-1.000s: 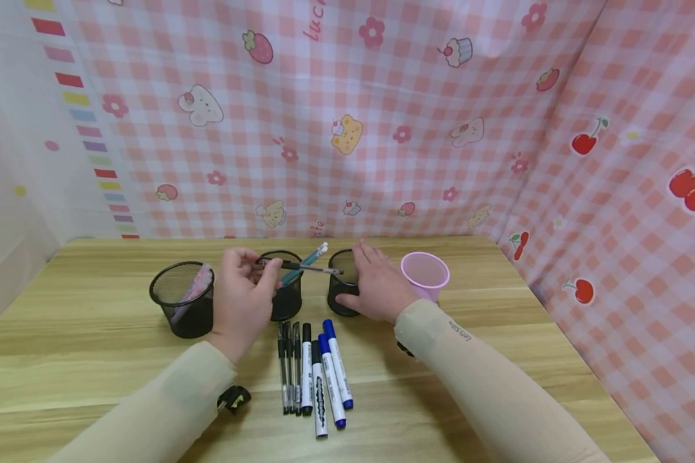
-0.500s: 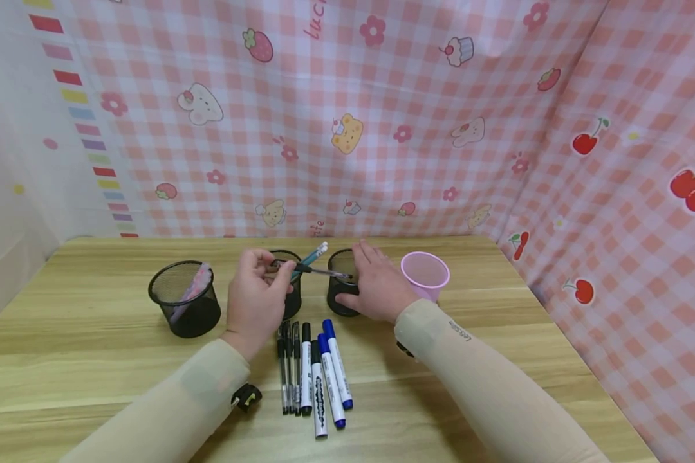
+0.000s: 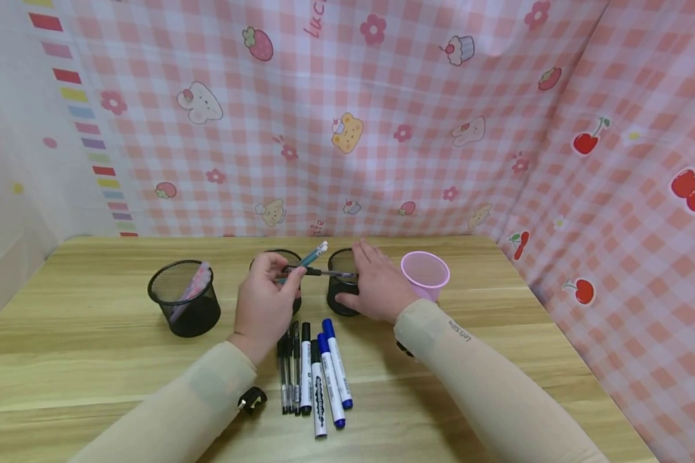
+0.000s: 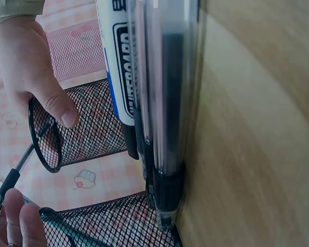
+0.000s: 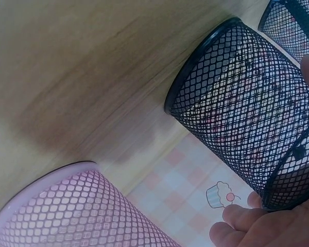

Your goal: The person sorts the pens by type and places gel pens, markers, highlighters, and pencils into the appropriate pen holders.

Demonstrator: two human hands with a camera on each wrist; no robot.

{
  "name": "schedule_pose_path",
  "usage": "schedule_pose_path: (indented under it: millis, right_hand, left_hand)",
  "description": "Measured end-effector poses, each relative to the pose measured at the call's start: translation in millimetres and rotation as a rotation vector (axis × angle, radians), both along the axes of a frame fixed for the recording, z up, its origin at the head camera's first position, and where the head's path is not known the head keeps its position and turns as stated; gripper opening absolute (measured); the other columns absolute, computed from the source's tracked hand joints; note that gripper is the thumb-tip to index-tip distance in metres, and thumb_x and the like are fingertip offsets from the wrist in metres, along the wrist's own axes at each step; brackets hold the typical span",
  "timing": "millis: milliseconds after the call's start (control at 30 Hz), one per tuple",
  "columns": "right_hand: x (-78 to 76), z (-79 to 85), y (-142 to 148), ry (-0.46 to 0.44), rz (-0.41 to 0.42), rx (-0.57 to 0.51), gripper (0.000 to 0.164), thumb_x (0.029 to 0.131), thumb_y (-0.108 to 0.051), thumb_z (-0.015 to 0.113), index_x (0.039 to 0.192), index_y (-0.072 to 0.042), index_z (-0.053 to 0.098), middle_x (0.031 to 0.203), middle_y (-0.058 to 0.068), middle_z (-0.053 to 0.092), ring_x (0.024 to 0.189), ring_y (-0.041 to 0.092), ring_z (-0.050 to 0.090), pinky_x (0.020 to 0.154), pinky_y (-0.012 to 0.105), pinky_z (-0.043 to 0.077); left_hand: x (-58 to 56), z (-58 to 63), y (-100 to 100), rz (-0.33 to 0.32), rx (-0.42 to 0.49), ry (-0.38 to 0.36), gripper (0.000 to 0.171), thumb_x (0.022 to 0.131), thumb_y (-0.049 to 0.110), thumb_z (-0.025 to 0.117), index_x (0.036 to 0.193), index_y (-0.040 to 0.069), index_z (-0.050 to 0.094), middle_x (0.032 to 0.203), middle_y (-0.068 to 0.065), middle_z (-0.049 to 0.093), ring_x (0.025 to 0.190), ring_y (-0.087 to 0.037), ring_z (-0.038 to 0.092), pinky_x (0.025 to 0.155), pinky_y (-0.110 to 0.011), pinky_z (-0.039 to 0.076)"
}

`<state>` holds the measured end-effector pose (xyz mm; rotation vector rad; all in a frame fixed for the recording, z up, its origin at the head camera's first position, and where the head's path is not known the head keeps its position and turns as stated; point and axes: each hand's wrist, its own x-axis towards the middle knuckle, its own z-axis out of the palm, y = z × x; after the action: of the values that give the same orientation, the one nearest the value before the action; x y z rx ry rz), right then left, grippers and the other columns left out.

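Observation:
My left hand [image 3: 266,305] pinches a black pen [image 3: 323,272] between thumb and fingers, held nearly level. The pen's clear end points right, over the mouth of a black mesh pen cup [image 3: 336,287]. My right hand [image 3: 379,284] grips that cup at its rim, thumb on the near side and fingers at the far side, as the right wrist view shows the cup [image 5: 247,103] from beside. Partly hidden behind my left hand is another black mesh cup [image 4: 103,218], with a teal pencil [image 3: 313,256] leaning out of it.
Three black pens [image 3: 289,370] lie in front of the cups, beside black-capped markers [image 3: 306,373] and blue-capped markers [image 3: 337,366]. At left stands a black mesh cup [image 3: 199,315] holding something pink. A pink mesh cup [image 3: 425,285] stands at right, partly behind my right wrist. Checked cloth [image 3: 301,180] hangs behind.
My left hand has moved to the right with the pen, bringing the pen's end across the gripped cup's mouth. My right hand has stayed on the cup.

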<state>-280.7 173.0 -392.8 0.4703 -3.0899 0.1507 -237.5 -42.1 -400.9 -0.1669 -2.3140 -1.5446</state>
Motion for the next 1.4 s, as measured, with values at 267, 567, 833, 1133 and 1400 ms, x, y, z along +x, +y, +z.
schedule_pose_path:
  millis: [267,567,833,1133,1400]
  right_hand:
    - [-0.6,-1.3,1,0.0,-0.002,-0.004,0.109,0.094,-0.064,0.069,0.168,-0.002,0.019,0.176,0.019,0.017,0.162,0.039,0.024,0.132,0.05,0.023]
    - [0.8,0.0,-1,-0.017,-0.012,-0.024,0.108,0.095,-0.063,0.07,0.168,-0.003,0.018,0.177,0.018,0.015,0.162,0.039,0.022,0.132,0.05,0.021]
    - [0.7,0.4,-1,-0.003,-0.003,-0.018,0.108,0.095,-0.062,0.07,0.168,-0.001,0.018,0.176,0.02,0.016,0.162,0.04,0.023,0.132,0.051,0.022]
    - [0.7,0.4,-1,0.001,-0.002,-0.03,0.109,0.094,-0.062,0.071,0.167,-0.001,0.019,0.176,0.02,0.017,0.161,0.04,0.024,0.132,0.051,0.023]
    - [0.1,0.4,0,-0.002,-0.005,-0.023,0.109,0.094,-0.062,0.071,0.167,-0.001,0.019,0.176,0.019,0.017,0.162,0.04,0.024,0.132,0.051,0.022]
  left_hand:
    - [4.3,2.5,8,-0.022,-0.008,-0.024,0.027,0.104,0.025,0.069,0.118,0.007,0.056,0.103,-0.013,0.079,0.074,-0.022,0.074,0.055,-0.025,0.051]
    - [2.7,-0.4,13,-0.047,0.002,-0.064,0.029,0.104,0.026,0.07,0.122,0.008,0.056,0.109,-0.012,0.079,0.076,-0.019,0.075,0.058,-0.028,0.054]
    - [1.2,-1.3,16,-0.064,-0.007,-0.059,0.031,0.104,0.027,0.069,0.125,0.007,0.057,0.11,-0.01,0.08,0.078,-0.02,0.077,0.058,-0.028,0.053]
    - [2.0,-2.3,17,-0.061,-0.065,0.002,0.029,0.105,0.026,0.068,0.128,0.011,0.061,0.107,-0.008,0.08,0.076,-0.017,0.075,0.056,-0.026,0.052]
    - [3.1,-3.1,17,-0.056,-0.08,0.069,0.022,0.105,0.023,0.068,0.123,0.011,0.065,0.105,-0.005,0.08,0.072,-0.014,0.073,0.057,-0.023,0.052]
